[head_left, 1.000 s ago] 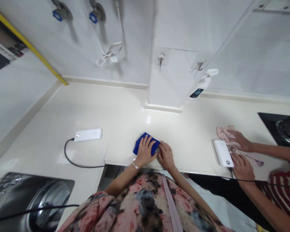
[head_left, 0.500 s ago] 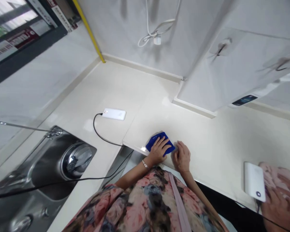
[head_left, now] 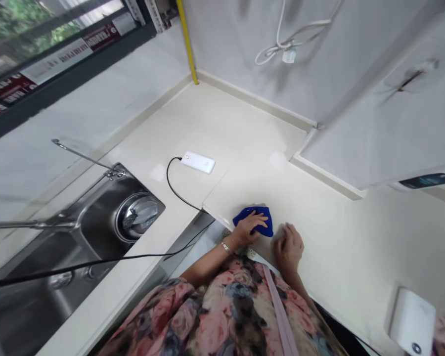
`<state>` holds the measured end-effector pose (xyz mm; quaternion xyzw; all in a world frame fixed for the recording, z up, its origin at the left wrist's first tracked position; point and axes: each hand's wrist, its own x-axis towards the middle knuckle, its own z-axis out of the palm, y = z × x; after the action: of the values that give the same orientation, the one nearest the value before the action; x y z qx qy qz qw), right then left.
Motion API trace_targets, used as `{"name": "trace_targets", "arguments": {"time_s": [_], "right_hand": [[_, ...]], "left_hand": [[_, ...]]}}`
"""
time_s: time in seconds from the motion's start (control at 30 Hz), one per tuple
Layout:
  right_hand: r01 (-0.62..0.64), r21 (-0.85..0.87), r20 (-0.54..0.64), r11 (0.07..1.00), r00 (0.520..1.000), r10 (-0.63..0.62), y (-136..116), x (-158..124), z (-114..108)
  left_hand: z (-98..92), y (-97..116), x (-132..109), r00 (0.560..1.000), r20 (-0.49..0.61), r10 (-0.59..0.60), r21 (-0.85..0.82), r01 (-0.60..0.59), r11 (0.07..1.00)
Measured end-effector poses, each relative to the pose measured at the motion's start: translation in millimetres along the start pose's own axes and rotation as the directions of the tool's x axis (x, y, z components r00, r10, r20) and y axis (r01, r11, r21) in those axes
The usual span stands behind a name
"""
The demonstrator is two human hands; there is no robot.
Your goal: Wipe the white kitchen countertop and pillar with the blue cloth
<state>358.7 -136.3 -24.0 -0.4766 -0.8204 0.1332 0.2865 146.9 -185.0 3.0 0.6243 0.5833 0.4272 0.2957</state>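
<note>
My left hand (head_left: 249, 229) presses a folded blue cloth (head_left: 243, 214) onto the white countertop near its front edge. Its fingers are spread over the cloth, and a bracelet circles the wrist. Just right of the cloth, apart from it, my right hand (head_left: 290, 247) rests on the counter. The fingers there are loosely bent with nothing visible in them; the underside is hidden.
A white power bank (head_left: 198, 162) with a black cable lies left of the cloth. A metal sink (head_left: 96, 222) holding a round metal bowl (head_left: 119, 217) is further left. Another white power bank (head_left: 411, 321) is at lower right, beside part of another person's hand.
The view has swung left, so everything sits further right in it. The cloth has turned slightly under my left hand. Most of the other person's hands has left the frame.
</note>
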Motion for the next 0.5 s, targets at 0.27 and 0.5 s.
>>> {"name": "trace_targets", "arguments": {"time_s": [0.27, 0.5], "right_hand": [[0.013, -0.007, -0.009, 1.0, 1.0, -0.013, 0, 0, 0], [0.042, 0.011, -0.018, 0.999, 0.999, -0.041, 2, 0, -1]], "left_hand": [[-54.5, 24, -43, 0.805, 0.054, -0.59, -0.726, 0.438, 0.53], [-78.6, 22, -114, 0.732, 0.125, -0.669, -0.642, 0.574, 0.509]]}}
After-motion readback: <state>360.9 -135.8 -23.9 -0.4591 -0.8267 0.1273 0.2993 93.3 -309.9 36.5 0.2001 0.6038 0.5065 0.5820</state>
